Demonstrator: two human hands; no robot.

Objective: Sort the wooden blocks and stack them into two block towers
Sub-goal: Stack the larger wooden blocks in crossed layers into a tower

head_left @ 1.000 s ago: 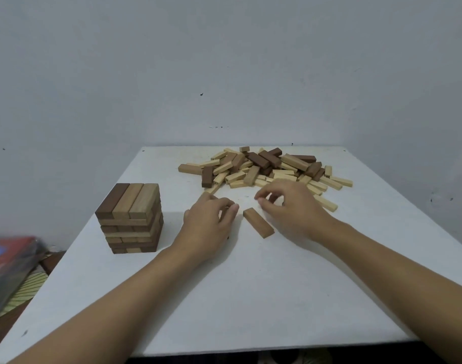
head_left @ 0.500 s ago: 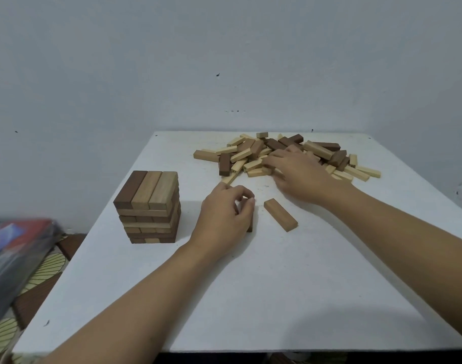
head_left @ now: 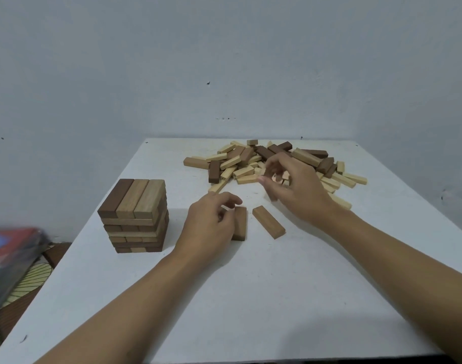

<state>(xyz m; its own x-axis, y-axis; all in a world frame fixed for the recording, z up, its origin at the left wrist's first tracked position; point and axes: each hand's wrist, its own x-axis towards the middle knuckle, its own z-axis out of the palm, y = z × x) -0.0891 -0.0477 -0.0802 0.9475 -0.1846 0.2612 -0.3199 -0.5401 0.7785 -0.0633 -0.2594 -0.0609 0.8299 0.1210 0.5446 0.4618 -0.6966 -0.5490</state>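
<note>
At the frame's centre our left hand (head_left: 211, 222) curls its fingers round a brown block (head_left: 240, 224) on the white counter (head_left: 251, 298). A second block (head_left: 268, 222) lies flat just right of it. Our right hand (head_left: 295, 190) hovers blurred over the loose pile (head_left: 251, 161), fingers curled; we cannot tell whether it grips anything. The tower (head_left: 135, 214) stands at left.

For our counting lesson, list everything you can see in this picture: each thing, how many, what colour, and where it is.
table: one, white, fills the foreground
block tower: one, mixed dark brown and tan, table's left side
block pile: one, too many blocks to count, pale, tan and dark brown, far side
single blocks: two, brown, mid-table
wall: one, grey-blue, behind
bundle: one, red and blue, blurred, left edge
left hand: beside one single block
right hand: blurred, over the pile
</note>
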